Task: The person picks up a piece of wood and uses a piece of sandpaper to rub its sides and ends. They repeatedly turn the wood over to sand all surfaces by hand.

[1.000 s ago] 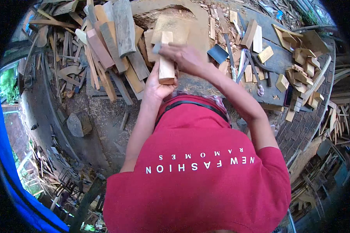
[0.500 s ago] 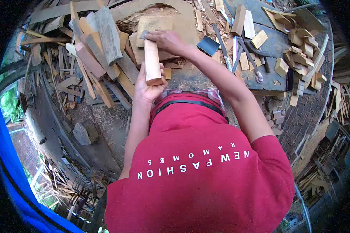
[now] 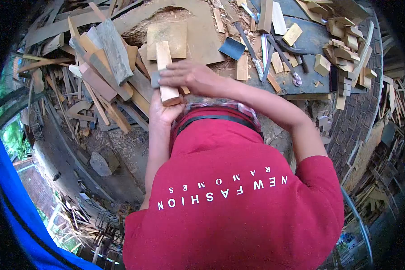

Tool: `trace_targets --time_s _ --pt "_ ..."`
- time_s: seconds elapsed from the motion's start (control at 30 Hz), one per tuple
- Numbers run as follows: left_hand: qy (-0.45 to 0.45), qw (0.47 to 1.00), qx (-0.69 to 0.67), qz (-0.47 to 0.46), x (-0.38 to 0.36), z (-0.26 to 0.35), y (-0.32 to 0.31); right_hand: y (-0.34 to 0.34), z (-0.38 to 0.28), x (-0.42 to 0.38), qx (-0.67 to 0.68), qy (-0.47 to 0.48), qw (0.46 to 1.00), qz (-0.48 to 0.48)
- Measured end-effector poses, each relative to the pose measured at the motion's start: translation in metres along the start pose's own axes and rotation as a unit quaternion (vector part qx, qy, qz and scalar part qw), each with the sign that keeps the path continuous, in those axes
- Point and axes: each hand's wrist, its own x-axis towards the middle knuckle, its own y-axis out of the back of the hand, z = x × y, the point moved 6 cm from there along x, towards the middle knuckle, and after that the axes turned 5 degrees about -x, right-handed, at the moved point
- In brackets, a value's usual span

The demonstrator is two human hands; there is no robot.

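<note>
A light wooden block [image 3: 164,53] lies lengthwise in front of me, its near end held in my left hand [image 3: 163,110], whose fingers wrap round it from below. Across the block's top, near that end, my right hand [image 3: 187,77] presses a small grey sheet [image 3: 155,79], which looks like sandpaper; its edge sticks out on the left. The block's far end rests over a square wooden board [image 3: 175,36]. To the right is a separate dark blue-grey sheet [image 3: 232,48].
Wood scraps [image 3: 114,49] are heaped at the left. Cut blocks [image 3: 346,54] are piled at the right. Long dark tools [image 3: 248,42] and a pale yellow block [image 3: 292,34] lie on the bench between them. A blue sheet [image 3: 27,216] hangs at the lower left.
My right hand has moved with the grey sheet from the block's far end towards its near end. The whole view has shifted slightly.
</note>
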Motion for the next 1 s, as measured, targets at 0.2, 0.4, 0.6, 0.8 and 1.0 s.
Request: trace_targets --time_s 0.2,0.4,0.6,0.8,1.0 --pt "0.044 0.994 -0.054 -0.089 -0.005 -0.005 -0.009 -0.042 0.097 0.044 -0.053 -0.134 0.988 -0.063" --pt "0.06 0.991 -0.078 -0.095 -0.007 -0.002 -0.013 -0.033 0.073 0.037 -0.025 -0.18 0.977 -0.113" --pt "-0.007 0.998 -0.062 0.03 -0.002 0.009 0.016 0.015 -0.033 -0.007 0.04 -0.015 0.998 -0.045" --pt "0.038 0.997 -0.036 -0.054 -0.001 0.001 0.0 -0.015 0.032 0.01 0.011 -0.047 0.999 0.012" --pt "0.067 0.988 -0.108 -0.087 -0.006 -0.003 -0.012 -0.043 0.112 0.046 -0.064 -0.18 0.977 -0.098"
